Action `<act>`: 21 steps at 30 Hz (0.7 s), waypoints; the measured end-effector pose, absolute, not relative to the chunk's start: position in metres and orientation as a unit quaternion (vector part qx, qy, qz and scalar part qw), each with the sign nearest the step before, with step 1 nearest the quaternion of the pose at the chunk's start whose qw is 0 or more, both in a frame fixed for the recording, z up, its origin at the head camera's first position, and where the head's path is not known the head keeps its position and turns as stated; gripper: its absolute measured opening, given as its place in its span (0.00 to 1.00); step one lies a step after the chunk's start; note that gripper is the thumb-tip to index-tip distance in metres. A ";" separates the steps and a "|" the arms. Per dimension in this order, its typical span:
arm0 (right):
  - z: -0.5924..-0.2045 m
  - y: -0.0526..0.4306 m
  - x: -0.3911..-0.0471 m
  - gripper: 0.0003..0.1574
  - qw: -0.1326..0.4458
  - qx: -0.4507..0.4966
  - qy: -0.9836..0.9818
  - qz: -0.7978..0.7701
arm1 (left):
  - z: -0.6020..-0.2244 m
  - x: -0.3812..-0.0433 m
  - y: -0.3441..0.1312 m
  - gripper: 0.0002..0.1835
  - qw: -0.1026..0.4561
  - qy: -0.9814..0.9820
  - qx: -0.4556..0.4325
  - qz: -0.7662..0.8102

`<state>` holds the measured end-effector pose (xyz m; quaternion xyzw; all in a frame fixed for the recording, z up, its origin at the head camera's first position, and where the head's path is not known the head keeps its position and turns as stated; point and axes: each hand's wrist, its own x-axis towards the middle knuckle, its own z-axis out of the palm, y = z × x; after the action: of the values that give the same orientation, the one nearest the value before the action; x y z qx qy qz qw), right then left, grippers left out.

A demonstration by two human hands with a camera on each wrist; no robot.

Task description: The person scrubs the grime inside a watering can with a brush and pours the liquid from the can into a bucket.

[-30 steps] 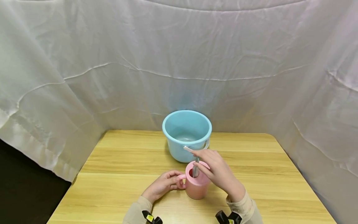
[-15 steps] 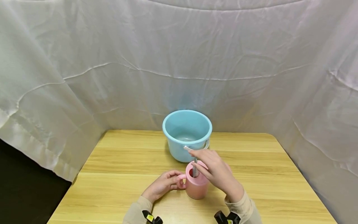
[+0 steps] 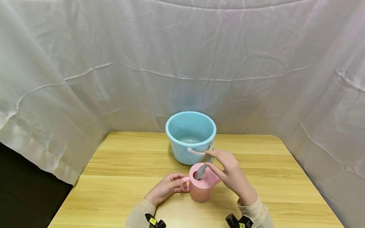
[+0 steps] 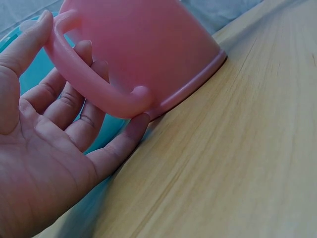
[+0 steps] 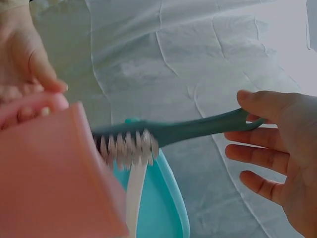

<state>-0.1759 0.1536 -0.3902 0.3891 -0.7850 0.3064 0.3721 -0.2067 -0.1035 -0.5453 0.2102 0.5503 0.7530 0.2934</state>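
A pink watering can (image 3: 201,192) stands on the table, its loop handle to the left and its spout to the right. My left hand (image 3: 167,187) holds that handle; in the left wrist view the thumb lies on its top and fingers reach behind it. With thumb and index finger, my right hand (image 3: 232,173) pinches the end of a grey-green brush (image 5: 198,130). White bristles (image 5: 130,148) show at the can's mouth in the right wrist view, while the rest of the brush head is hidden inside. The brush leans to the right.
A light blue bucket (image 3: 185,154) with a white handle (image 3: 195,152) stands just behind the can. The wooden table (image 3: 119,177) is bounded by pale cloth (image 3: 182,63) at the back and sides.
My right hand has moved to the right, and the brush has gone from nearly upright to tilted right. My left hand and the watering can have stayed in place.
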 end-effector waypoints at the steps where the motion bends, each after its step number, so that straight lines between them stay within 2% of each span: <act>1: -0.391 0.156 -0.176 0.21 0.381 0.387 -0.781 0.307 | -0.545 -0.207 -0.103 0.11 0.293 0.550 0.211 0.753; 4: -0.394 0.165 -0.176 0.24 0.399 0.378 -0.775 0.313 | -0.545 -0.207 -0.103 0.11 0.291 0.549 0.213 0.754; 13: -0.410 0.196 -0.171 0.26 0.393 0.353 -0.783 0.329 | -0.545 -0.206 -0.102 0.11 0.294 0.547 0.210 0.755; 21: -0.412 0.199 -0.168 0.26 0.402 0.358 -0.781 0.316 | -0.545 -0.206 -0.102 0.10 0.293 0.550 0.212 0.753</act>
<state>-0.1681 0.1994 -0.4116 0.3584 -0.7814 0.3157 0.4017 -0.2064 -0.1023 -0.5454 0.2115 0.5499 0.7531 0.2929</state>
